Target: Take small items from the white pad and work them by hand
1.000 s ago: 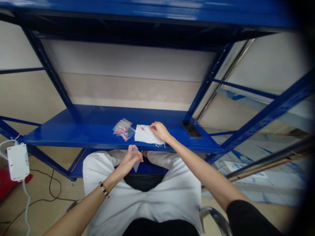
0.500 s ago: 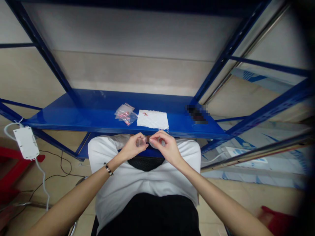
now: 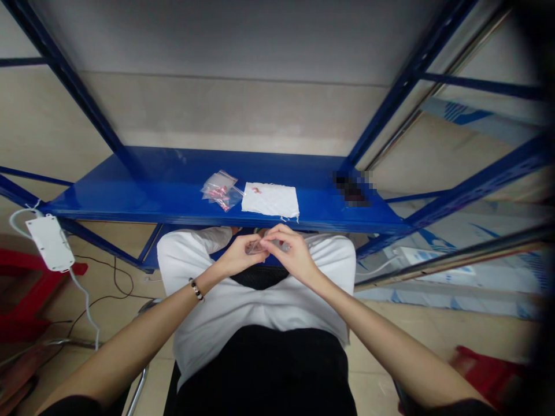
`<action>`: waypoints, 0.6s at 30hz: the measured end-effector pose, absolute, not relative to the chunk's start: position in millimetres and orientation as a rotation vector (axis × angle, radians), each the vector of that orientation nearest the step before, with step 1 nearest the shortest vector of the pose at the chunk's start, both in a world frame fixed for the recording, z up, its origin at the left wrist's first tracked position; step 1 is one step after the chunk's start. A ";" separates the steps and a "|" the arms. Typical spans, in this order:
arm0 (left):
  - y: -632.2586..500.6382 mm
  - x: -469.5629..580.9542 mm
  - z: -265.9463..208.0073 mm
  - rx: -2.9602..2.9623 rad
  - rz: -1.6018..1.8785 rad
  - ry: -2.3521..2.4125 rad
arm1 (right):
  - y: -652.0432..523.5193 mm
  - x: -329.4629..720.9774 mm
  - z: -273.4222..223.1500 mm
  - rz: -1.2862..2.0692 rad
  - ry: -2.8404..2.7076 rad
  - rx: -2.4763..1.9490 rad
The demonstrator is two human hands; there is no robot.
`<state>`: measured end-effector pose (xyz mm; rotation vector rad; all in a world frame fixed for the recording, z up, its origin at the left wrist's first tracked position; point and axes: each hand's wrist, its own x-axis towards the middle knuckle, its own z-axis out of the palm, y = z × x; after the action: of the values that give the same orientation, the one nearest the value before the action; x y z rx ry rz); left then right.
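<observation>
Fingers: I am seeing the fingertips of both hands pressing together on a small clear bag, thumbs and forefingers pinching it from either side, just below the middle of the frame.
Left hand: the left hand is curling in from the lower left, its fingers bent around the bag's left edge; a beaded bracelet is sitting on that wrist.
Right hand: the right hand is coming in from the lower right, its fingers pinching the bag's right edge and touching the left fingertips.
Clear bag: it is hanging between the two hands, in front of the shelf edge and above my white-clad lap; I cannot tell what, if anything, is lying inside it.
Shelf: a blue metal shelf is running across the centre of the frame, just above the hands.
White sheet: a white sheet is lying flat on the shelf, directly above the hands, with a small red piece resting near its upper left corner.
Bag pile: a few more clear bags with reddish contents are lying just beside the sheet, to its left.
Blurred patch: a dark blurred object is sitting on the shelf well apart to the right.
White box: a white box on a cable is hanging at the left edge of the frame.
</observation>
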<state>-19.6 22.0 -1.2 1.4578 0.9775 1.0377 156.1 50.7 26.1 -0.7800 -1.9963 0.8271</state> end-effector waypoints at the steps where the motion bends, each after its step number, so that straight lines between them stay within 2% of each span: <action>1: 22.1 -18.7 -2.1 1.409 1.045 0.959 | 51.6 157.3 27.0 0.837 -1.999 -0.775; 10: 17.3 -11.1 4.8 1.167 1.072 0.828 | 75.0 167.6 32.3 0.775 -1.928 -0.820; 18: 24.0 -13.4 -6.8 1.009 1.107 0.779 | 170.5 153.8 41.2 0.532 -2.087 -0.931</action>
<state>-13.4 24.0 -6.8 1.0086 0.7789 1.1072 153.8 170.5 41.2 -0.9312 -2.0870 0.5322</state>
